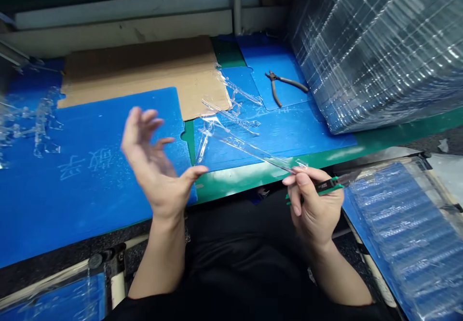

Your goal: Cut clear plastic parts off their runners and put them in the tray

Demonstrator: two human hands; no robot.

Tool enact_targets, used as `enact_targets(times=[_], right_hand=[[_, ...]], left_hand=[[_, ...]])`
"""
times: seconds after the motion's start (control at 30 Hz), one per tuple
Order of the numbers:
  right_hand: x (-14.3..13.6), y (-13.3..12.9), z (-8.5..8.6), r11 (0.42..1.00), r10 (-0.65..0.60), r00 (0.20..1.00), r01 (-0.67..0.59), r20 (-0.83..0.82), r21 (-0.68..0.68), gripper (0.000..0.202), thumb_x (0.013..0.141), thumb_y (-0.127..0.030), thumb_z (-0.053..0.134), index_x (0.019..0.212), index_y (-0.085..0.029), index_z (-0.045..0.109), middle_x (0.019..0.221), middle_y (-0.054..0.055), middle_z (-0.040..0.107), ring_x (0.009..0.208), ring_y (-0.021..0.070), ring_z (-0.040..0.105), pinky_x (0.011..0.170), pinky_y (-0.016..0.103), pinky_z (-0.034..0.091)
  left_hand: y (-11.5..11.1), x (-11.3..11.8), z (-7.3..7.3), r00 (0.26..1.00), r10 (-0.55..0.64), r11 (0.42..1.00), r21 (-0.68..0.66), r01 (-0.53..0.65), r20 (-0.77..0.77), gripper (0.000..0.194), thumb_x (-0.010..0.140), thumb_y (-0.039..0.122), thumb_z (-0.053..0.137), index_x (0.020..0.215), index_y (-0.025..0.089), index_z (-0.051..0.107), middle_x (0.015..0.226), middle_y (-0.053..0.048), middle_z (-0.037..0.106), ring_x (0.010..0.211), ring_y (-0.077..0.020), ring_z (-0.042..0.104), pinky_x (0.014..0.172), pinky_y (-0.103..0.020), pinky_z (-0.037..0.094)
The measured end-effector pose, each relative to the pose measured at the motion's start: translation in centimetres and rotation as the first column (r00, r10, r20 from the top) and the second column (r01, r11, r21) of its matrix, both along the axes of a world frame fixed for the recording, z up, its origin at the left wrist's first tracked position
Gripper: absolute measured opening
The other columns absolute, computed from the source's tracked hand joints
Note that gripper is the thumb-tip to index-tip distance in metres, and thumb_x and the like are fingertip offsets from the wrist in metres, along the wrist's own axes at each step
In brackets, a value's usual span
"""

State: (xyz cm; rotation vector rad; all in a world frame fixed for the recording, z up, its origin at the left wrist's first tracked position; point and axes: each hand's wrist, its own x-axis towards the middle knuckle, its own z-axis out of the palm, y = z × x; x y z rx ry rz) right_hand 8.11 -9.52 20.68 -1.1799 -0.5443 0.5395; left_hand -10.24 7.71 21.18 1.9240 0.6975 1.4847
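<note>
My left hand (159, 167) is raised over the blue sheet (119, 147), fingers spread and curved, with nothing in it. On the right, my right hand (314, 200) is closed around a black and green tool (327, 185). Its fingertips also pinch the end of a long clear plastic piece (253, 150), which slants up and left over the work surface. More clear plastic pieces (235, 116) lie beyond it, near the corner of the brown cardboard (144, 70).
Pliers with open handles (274, 87) lie at the back right. A tall stack of clear trays (379, 51) stands beside them. Clear branched pieces (43, 123) lie far left. At lower right sits a ribbed clear tray (401, 229); the green table edge (231, 181) runs before me.
</note>
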Motion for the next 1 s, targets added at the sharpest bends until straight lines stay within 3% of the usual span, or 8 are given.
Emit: enact_targets(times=[0.1, 0.23, 0.33, 0.47, 0.57, 0.63, 0.77, 1.0], right_hand=[[1.0, 0.5, 0.7, 0.996, 0.075, 0.944, -0.089, 0.322, 0.029, 0.015, 0.100, -0.017, 0.078, 0.109, -0.026, 0.086, 0.091, 0.001, 0.085, 0.038, 0.0058, 0.053, 0.044, 0.025, 0.049], [1.2, 0.9, 2.1, 0.956, 0.234, 0.762, -0.292, 0.604, -0.003, 0.025, 0.095, -0.006, 0.080, 0.111, -0.024, 0.084, 0.096, 0.003, 0.085, 0.067, 0.0142, 0.075, 0.064, 0.027, 0.063], [1.4, 1.0, 2.2, 0.931, 0.304, 0.690, -0.362, 0.657, -0.051, 0.020, 0.097, -0.008, 0.079, 0.110, -0.024, 0.082, 0.097, 0.003, 0.084, 0.083, 0.0182, 0.080, 0.076, 0.029, 0.066], [1.9, 0.5, 2.2, 0.910, 0.415, 0.688, -0.305, 0.595, -0.282, 0.038, 0.100, -0.027, 0.082, 0.135, -0.023, 0.071, 0.114, 0.006, 0.081, 0.072, 0.0144, 0.074, 0.068, 0.027, 0.063], [2.2, -0.4, 2.7, 0.872, 0.471, 0.623, -0.222, 0.624, -0.437, 0.033, 0.110, -0.032, 0.066, 0.141, -0.020, 0.062, 0.121, 0.009, 0.077, 0.087, 0.0178, 0.075, 0.077, 0.028, 0.061], [2.3, -1.3, 3.2, 0.863, 0.493, 0.523, -0.194, 0.695, -0.467, 0.021, 0.115, -0.026, 0.053, 0.131, -0.019, 0.065, 0.114, 0.009, 0.077, 0.097, 0.0202, 0.076, 0.084, 0.030, 0.059], [2.2, -2.7, 3.7, 0.856, 0.512, 0.373, -0.152, 0.774, -0.493, 0.025, 0.115, -0.024, 0.054, 0.138, -0.019, 0.064, 0.098, 0.004, 0.074, 0.074, 0.0150, 0.069, 0.067, 0.029, 0.050], [1.9, -3.4, 3.8, 0.869, 0.492, 0.309, -0.127, 0.814, -0.478, 0.032, 0.115, -0.023, 0.056, 0.145, -0.018, 0.062, 0.091, -0.001, 0.068, 0.067, 0.0118, 0.061, 0.061, 0.031, 0.042]], left_hand=[[-0.9, 0.0, 2.5, 0.880, 0.172, 0.854, 0.512, 0.090, -0.443, 0.079, 0.090, 0.062, 0.085, 0.154, 0.025, 0.058, 0.147, -0.014, 0.068, 0.144, -0.0342, 0.057, 0.120, -0.051, 0.039], [-3.2, 1.4, 4.2, 0.720, -0.050, 0.807, 0.397, 0.437, -0.692, 0.012, 0.111, 0.022, 0.060, 0.119, 0.016, 0.067, 0.104, -0.006, 0.080, 0.096, -0.0198, 0.073, 0.100, -0.040, 0.048], [-3.9, 1.9, 3.7, 0.681, -0.184, 0.830, 0.259, 0.494, -0.709, 0.012, 0.110, 0.010, 0.052, 0.111, 0.015, 0.063, 0.095, -0.005, 0.075, 0.083, -0.0177, 0.067, 0.079, -0.035, 0.047], [-3.3, 1.4, 2.1, 0.752, -0.063, 0.845, 0.366, 0.391, -0.657, 0.017, 0.114, 0.023, 0.050, 0.107, 0.015, 0.063, 0.080, -0.005, 0.066, 0.071, -0.0199, 0.053, 0.068, -0.037, 0.037], [-2.9, 0.9, 1.5, 0.805, 0.023, 0.802, 0.492, 0.339, -0.593, 0.029, 0.117, 0.034, 0.045, 0.105, 0.016, 0.064, 0.079, -0.006, 0.067, 0.071, -0.0204, 0.053, 0.071, -0.038, 0.037], [-2.8, 0.7, 1.4, 0.823, 0.056, 0.768, 0.551, 0.327, -0.566, 0.030, 0.117, 0.033, 0.045, 0.103, 0.016, 0.065, 0.078, -0.006, 0.067, 0.070, -0.0197, 0.054, 0.073, -0.038, 0.039], [-3.0, 0.7, 1.6, 0.838, 0.087, 0.749, 0.590, 0.302, -0.539, 0.030, 0.116, 0.033, 0.048, 0.100, 0.016, 0.067, 0.076, -0.005, 0.068, 0.068, -0.0182, 0.054, 0.072, -0.037, 0.040], [-3.1, 0.8, 1.6, 0.850, 0.074, 0.765, 0.577, 0.286, -0.521, 0.031, 0.116, 0.034, 0.050, 0.096, 0.017, 0.067, 0.073, -0.004, 0.068, 0.065, -0.0174, 0.055, 0.070, -0.036, 0.039]])
